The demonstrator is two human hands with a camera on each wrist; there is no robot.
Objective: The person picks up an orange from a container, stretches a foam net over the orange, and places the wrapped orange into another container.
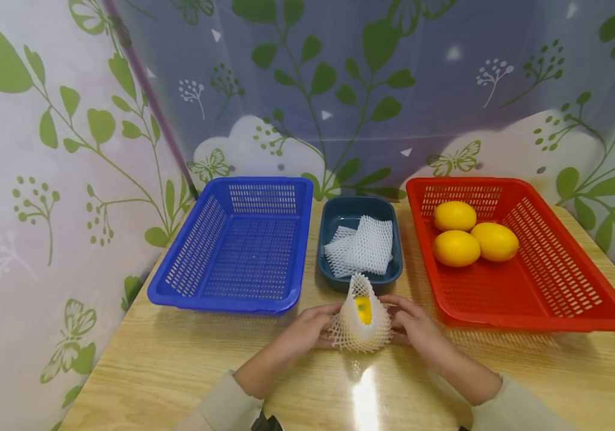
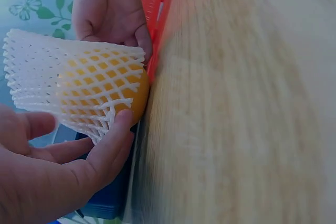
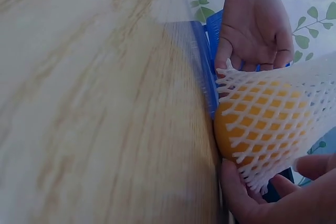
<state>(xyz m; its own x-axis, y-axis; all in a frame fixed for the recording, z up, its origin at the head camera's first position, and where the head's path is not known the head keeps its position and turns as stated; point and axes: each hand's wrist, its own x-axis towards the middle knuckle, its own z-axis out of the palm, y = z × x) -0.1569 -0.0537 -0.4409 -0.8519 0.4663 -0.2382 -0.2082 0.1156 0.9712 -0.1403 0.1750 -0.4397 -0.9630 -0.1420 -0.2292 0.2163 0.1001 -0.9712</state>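
A yellow oval fruit (image 1: 363, 310) stands on the table inside a white foam net sleeve (image 1: 351, 326). The sleeve's gathered top rises to a peak, and a patch of yellow skin shows through its opening. From the left side my left hand (image 1: 307, 328) holds the net, its fingertips at the sleeve's lower rim in the left wrist view. Opposite it, my right hand (image 1: 417, 329) holds the other side, with fingers at the net's rim by the fruit (image 3: 223, 129). Parts of the fingers are hidden behind the net.
Behind the fruit a dark teal basin (image 1: 334, 209) holds more white foam nets (image 1: 374, 245). A blue basket (image 1: 304, 239) stands to the left. On the right, a red basket (image 1: 533, 314) contains three yellow fruits (image 1: 456, 248). A patterned wall covering (image 1: 339, 149) borders the table.
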